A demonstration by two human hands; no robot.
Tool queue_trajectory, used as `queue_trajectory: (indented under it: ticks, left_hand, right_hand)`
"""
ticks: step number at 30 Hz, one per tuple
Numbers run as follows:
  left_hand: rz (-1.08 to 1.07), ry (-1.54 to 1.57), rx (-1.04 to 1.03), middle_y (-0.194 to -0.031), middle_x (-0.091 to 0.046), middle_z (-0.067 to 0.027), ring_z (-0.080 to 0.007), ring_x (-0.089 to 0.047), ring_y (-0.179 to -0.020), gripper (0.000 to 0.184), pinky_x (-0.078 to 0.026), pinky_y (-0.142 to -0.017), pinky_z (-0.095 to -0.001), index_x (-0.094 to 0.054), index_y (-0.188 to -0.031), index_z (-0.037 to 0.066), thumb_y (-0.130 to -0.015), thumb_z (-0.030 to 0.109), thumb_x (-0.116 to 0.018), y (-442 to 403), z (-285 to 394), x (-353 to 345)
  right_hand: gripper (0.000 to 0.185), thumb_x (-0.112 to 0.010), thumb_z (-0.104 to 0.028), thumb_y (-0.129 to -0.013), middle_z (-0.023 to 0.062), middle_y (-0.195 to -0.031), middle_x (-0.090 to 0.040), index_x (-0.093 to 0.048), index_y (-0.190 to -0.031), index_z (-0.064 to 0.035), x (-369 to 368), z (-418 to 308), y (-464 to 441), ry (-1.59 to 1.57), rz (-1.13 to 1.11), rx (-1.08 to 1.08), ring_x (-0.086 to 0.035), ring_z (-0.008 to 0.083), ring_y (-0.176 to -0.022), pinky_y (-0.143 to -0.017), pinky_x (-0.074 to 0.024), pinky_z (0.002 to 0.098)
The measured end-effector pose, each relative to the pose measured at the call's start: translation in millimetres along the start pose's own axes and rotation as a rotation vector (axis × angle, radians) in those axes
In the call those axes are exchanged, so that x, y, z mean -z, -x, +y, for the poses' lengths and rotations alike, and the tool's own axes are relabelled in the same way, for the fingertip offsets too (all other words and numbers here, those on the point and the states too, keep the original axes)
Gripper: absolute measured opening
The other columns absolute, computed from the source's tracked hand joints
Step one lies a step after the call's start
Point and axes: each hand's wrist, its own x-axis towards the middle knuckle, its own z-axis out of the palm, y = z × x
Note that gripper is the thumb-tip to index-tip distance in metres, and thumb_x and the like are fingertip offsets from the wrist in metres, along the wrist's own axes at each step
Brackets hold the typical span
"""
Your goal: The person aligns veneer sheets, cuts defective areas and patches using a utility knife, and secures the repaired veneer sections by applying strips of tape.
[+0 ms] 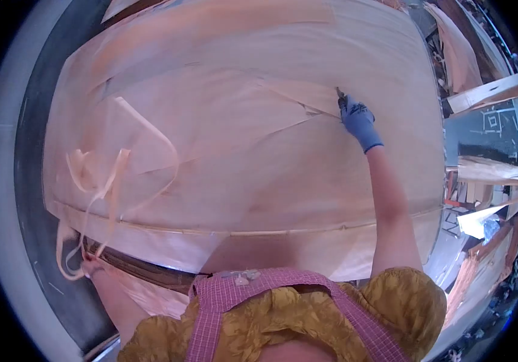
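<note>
A large pale sheet (229, 157) with a wood-like surface fills the middle of the head view. On its upper right lies my right hand (360, 122) in a blue glove, closed on a small dark tool (338, 92) whose tip points up and left. Creases or slits run leftward from beside this hand. At the lower left, beyond the sheet's near edge, my left hand (92, 265) is closed around several thin pale strips (116, 172). The strips curl up over the left part of the sheet.
A pale board (488, 92) juts in at the right edge. Below it lie stacked sheets and scraps (488, 253). A dark strip of floor (41, 199) runs down the left side. A layered edge (144, 265) shows beneath the sheet near my body.
</note>
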Motion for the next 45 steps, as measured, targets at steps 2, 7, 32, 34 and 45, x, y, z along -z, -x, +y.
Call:
queue_trajectory:
  ticks: [2, 7, 32, 34, 45]
  left_hand:
    - [0.042, -0.032, 0.078, -0.074, -0.059, -0.0036, -0.0175, -0.054, -0.063, 0.021, -0.044, -0.055, -0.0284, -0.063, -0.092, 0.004, -0.09, 0.024, -0.058, 10, -2, 58]
    - [-0.107, -0.162, 0.26, -0.071, -0.058, -0.003, -0.0118, -0.054, -0.06, 0.018, -0.039, -0.045, -0.0214, -0.061, -0.086, 0.005, -0.091, 0.021, -0.055, 3, -49, 99]
    - [-1.784, -0.677, -1.473, -0.128, -0.061, -0.0102, -0.0305, -0.057, -0.116, 0.034, -0.045, -0.1, -0.0422, -0.06, -0.126, 0.008, -0.094, 0.02, -0.057, 606, -300, -456]
    - [-1.749, -0.741, -1.481, -0.124, -0.064, -0.0062, -0.0282, -0.058, -0.114, 0.03, -0.047, -0.098, -0.0416, -0.063, -0.122, 0.012, -0.094, 0.022, -0.058, 613, -313, -462]
    - [-1.587, -0.536, -1.6, -0.116, -0.067, 0.0007, -0.0238, -0.062, -0.103, 0.025, -0.047, -0.091, -0.0402, -0.068, -0.115, 0.019, -0.092, 0.024, -0.062, 607, -335, -463]
  right_hand:
    - [0.044, -0.033, -0.045, -0.103, 0.0221, -0.104, -0.069, -0.056, -0.114, -0.0091, -6, 3, -9, 0.007, 0.021, -0.005, -0.067, 0.0424, -0.094, -0.08, -0.0508, 0.0573]
    - [0.044, -0.034, -0.047, -0.103, 0.023, -0.098, -0.069, -0.052, -0.116, -0.0088, -12, 8, -17, 0.021, 0.073, 0.022, -0.066, 0.0438, -0.092, -0.079, -0.05, 0.0562]
    - [0.025, -0.048, -0.034, -0.101, 0.0136, -0.09, -0.07, -0.058, -0.107, -0.0119, -33, 3, 4, 0.205, 0.252, 0.18, -0.069, 0.0313, -0.087, -0.067, -0.0555, 0.0476]
    - [0.023, -0.049, -0.033, -0.1, 0.0124, -0.087, -0.07, -0.058, -0.104, -0.012, -25, 3, 5, 0.179, 0.242, 0.202, -0.069, 0.0297, -0.085, -0.067, -0.055, 0.0463]
    - [0.01, -0.056, -0.025, -0.093, 0.0042, -0.089, -0.066, -0.059, -0.102, -0.02, -6, -9, 10, 0.343, 0.229, 0.509, -0.068, 0.0247, -0.083, -0.07, -0.0498, 0.0423]
